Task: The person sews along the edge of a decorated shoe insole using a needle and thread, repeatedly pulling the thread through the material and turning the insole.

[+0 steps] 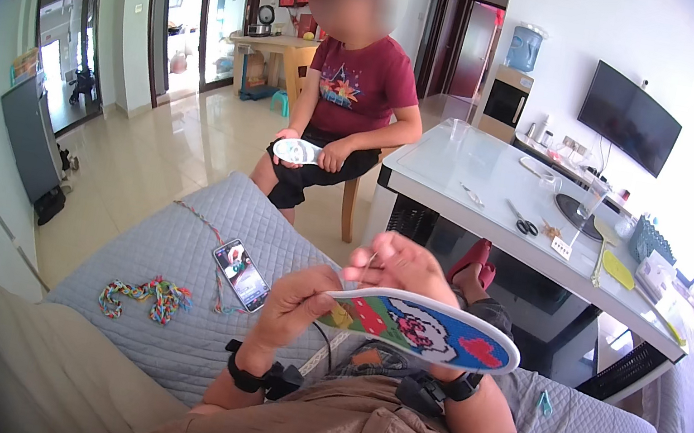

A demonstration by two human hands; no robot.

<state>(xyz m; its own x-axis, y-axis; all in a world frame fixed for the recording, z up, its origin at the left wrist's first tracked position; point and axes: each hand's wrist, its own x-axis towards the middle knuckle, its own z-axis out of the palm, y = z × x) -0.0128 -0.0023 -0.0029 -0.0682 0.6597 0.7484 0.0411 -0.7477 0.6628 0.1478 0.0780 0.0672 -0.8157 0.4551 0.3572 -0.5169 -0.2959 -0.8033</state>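
My left hand point(297, 308) grips the narrow left end of a cross-stitched insole point(431, 330) between thumb and fingers. The insole has a white edge and a colored pattern: a white animal figure on blue, a red heart at the wide end, and red, green and yellow areas. Behind its upper edge, my right hand point(404, 267) is raised with bent, slightly blurred fingers. A thin pale thread point(370, 260) appears at those fingertips; whether a needle is there cannot be made out. Part of my right palm and wrist is hidden behind the insole.
On the quilted grey cover point(141, 251) lie a lit phone point(241, 274), a multicolored thread braid point(146, 298) and a teal clip point(545, 402). A seated person point(360, 95) holds another insole point(297, 151). The glass-topped table point(438, 163) bears scissors point(522, 220) and a fly swatter point(618, 269).
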